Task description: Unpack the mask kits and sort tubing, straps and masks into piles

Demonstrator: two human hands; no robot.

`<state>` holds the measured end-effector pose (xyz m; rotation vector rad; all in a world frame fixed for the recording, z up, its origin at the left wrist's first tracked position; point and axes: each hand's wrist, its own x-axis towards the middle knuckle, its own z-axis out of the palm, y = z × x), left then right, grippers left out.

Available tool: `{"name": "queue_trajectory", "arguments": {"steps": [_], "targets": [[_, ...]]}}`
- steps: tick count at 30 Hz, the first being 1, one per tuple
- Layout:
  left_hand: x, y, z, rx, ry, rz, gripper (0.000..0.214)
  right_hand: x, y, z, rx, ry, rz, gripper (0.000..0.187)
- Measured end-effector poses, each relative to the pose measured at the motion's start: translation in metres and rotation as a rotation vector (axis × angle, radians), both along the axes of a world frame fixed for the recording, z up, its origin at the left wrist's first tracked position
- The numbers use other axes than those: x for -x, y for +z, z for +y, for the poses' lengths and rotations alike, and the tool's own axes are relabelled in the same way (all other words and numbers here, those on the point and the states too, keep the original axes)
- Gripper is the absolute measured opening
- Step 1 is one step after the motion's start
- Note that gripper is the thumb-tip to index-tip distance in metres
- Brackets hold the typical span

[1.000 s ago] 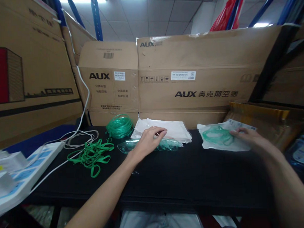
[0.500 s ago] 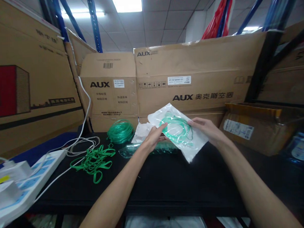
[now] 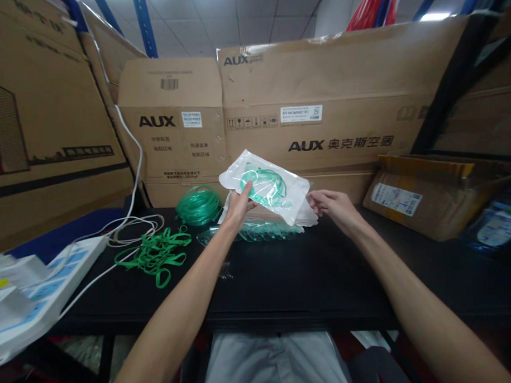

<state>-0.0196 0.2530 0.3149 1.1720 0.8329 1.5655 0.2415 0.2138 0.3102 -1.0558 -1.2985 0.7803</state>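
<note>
My left hand (image 3: 238, 208) pinches a clear-fronted white pouch (image 3: 295, 187) by its left part, thumb on top. Coiled pale green tubing (image 3: 268, 185) shows through the film. At the pouch's right edge, my right hand (image 3: 337, 208) has its fingers curled together; whether they grip anything is hidden. Behind and below the pouch lie more white packs (image 3: 307, 216), partly covered. Clear greenish plastic pieces (image 3: 269, 231) lie in a row on the black table (image 3: 292, 285) beneath them.
A coil of green tubing (image 3: 198, 206) and a tangle of green elastic straps (image 3: 155, 253) lie at left, near white cables and a power strip (image 3: 70, 284). At right stand an open carton (image 3: 410, 200) and a bottle (image 3: 497, 228). Large cardboard sheets (image 3: 339, 82) wall the back.
The pouch has moved left and lies flatter, over the white packs. My right hand's fingers have gone from holding its right side to curled at its edge. The view has tipped downward.
</note>
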Motion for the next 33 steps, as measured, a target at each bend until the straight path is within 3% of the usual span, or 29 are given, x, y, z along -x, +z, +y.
{"name": "queue_trajectory", "arguments": {"steps": [7, 14, 18, 22, 26, 33], "targets": [[-0.003, -0.002, -0.002, -0.015, -0.033, 0.018, 0.048, 0.013, -0.015, 0.008, 0.14, 0.054, 0.049, 0.023], [-0.004, -0.002, -0.002, -0.031, -0.044, 0.022, 0.048, 0.016, -0.023, 0.009, 0.24, 0.154, 0.116, 0.026], [-0.004, -0.003, -0.001, -0.058, -0.062, 0.013, 0.046, 0.016, -0.022, 0.008, 0.217, 0.193, 0.154, 0.025], [-0.005, -0.002, -0.004, -0.073, -0.079, -0.011, 0.05, 0.016, -0.013, 0.004, 0.11, 0.209, 0.223, 0.002], [-0.007, -0.001, -0.007, -0.061, -0.114, -0.037, 0.055, 0.017, -0.006, 0.001, 0.056, 0.234, 0.307, 0.022], [-0.012, -0.001, -0.009, -0.051, -0.181, -0.048, 0.049, 0.02, -0.008, 0.0, 0.177, 0.283, 0.394, 0.022]]}}
